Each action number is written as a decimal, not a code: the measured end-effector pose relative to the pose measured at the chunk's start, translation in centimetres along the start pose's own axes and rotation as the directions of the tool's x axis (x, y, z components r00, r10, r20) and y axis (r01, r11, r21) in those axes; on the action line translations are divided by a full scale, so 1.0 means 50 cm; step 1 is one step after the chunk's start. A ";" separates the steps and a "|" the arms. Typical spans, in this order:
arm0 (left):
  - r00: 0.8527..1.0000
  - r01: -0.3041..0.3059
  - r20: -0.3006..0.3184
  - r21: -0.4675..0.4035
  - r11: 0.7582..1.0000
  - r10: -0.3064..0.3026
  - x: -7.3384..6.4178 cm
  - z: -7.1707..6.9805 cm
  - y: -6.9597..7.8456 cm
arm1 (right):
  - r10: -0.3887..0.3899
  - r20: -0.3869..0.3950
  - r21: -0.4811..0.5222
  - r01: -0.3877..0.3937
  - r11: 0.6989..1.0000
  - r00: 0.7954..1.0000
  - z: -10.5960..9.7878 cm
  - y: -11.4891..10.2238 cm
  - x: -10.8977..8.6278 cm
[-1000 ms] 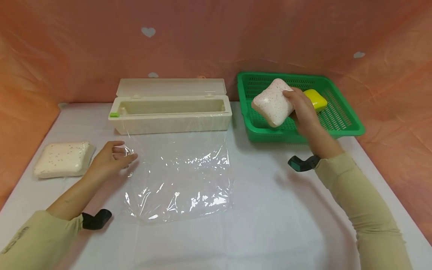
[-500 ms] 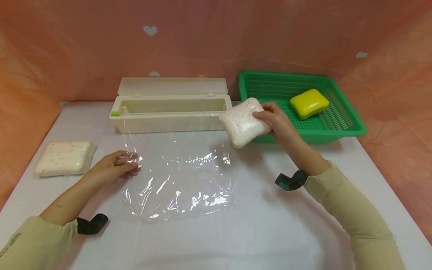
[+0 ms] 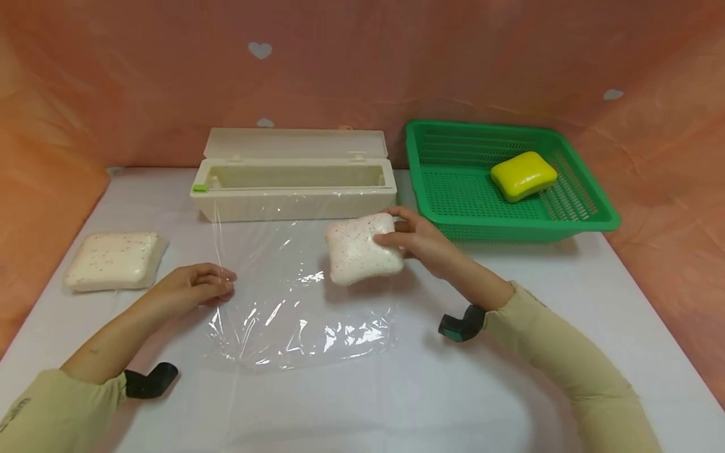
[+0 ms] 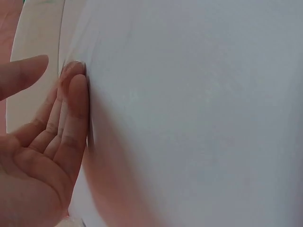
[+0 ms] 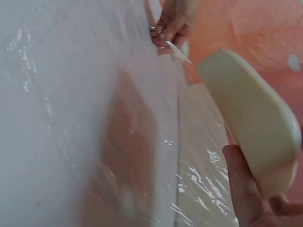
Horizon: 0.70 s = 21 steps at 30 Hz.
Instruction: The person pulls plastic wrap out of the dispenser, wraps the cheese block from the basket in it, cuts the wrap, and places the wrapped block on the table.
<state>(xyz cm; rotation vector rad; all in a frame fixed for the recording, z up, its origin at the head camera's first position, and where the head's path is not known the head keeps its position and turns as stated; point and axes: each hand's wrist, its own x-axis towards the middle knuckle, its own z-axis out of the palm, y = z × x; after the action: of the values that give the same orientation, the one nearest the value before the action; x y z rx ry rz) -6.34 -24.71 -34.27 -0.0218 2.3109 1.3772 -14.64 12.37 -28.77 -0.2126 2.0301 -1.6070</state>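
Note:
My right hand (image 3: 421,244) grips a speckled white block (image 3: 361,248), shaped like a bar of soap, by its right end. It holds the block over the right part of a clear plastic film sheet (image 3: 294,321) spread on the table. The block's pale edge and my thumb and fingers around it show in the right wrist view. My left hand (image 3: 189,290) rests at the film's left edge. Its thumb stands apart from the nearly straight fingers (image 4: 71,132) in the left wrist view.
Behind the film stands a cream film dispenser box (image 3: 294,206), lid up, with a green tab at left. A green basket (image 3: 521,225) holds a yellow block (image 3: 523,176) at back right. Another speckled block (image 3: 113,259) lies at far left. An orange sheet hangs behind.
My right hand has carried the speckled block out from over the basket, leftward and toward me, over the film. My left hand has shifted slightly toward me along the film's edge.

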 end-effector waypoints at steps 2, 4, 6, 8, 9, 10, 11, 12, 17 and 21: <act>1.000 -0.017 0.003 -0.004 1.000 0.017 -0.003 0.000 -0.004 | 0.013 0.011 -0.022 -0.012 1.000 1.000 0.012 0.009 0.006; 0.999 -0.035 0.000 -0.011 0.999 0.035 -0.005 0.001 -0.007 | 0.023 0.036 -0.033 -0.021 0.999 0.999 0.023 0.015 0.011; 0.999 -0.043 -0.008 -0.007 0.999 0.042 -0.007 0.002 -0.010 | 0.030 0.062 -0.035 -0.028 0.999 0.998 0.035 0.022 0.016; 0.999 -0.040 -0.018 0.004 0.999 0.040 -0.006 0.004 -0.011 | 0.037 0.084 -0.048 -0.033 0.998 0.996 0.046 0.028 0.021; 0.999 -0.038 -0.021 0.008 0.999 0.038 -0.006 0.005 -0.011 | 0.044 0.091 -0.055 -0.039 0.998 0.995 0.051 0.031 0.023; 0.999 -0.035 -0.027 0.012 0.999 0.036 -0.005 0.006 -0.011 | 0.051 0.096 -0.071 -0.044 0.997 0.994 0.056 0.034 0.026; 0.999 -0.032 -0.031 0.018 0.999 0.033 -0.005 0.007 -0.010 | 0.058 0.105 -0.082 -0.049 0.995 0.993 0.060 0.037 0.028; 0.999 -0.027 -0.036 0.021 0.999 0.028 -0.005 0.008 -0.010 | 0.061 0.116 -0.091 -0.051 0.995 0.991 0.065 0.041 0.030; 0.998 -0.009 -0.059 0.061 0.998 0.013 -0.002 0.011 -0.007 | 0.084 0.152 -0.137 -0.063 0.989 0.985 0.087 0.055 0.038; 0.998 0.000 -0.068 0.081 0.997 0.006 0.001 0.013 -0.006 | 0.074 0.135 -0.194 -0.046 0.980 0.988 0.104 0.061 0.043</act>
<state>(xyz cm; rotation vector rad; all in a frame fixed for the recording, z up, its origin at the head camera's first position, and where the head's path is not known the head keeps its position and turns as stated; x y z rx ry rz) -6.05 -24.30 -34.79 -0.0413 2.4227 1.3017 -13.23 7.83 -33.07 -0.3229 2.0587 -1.3222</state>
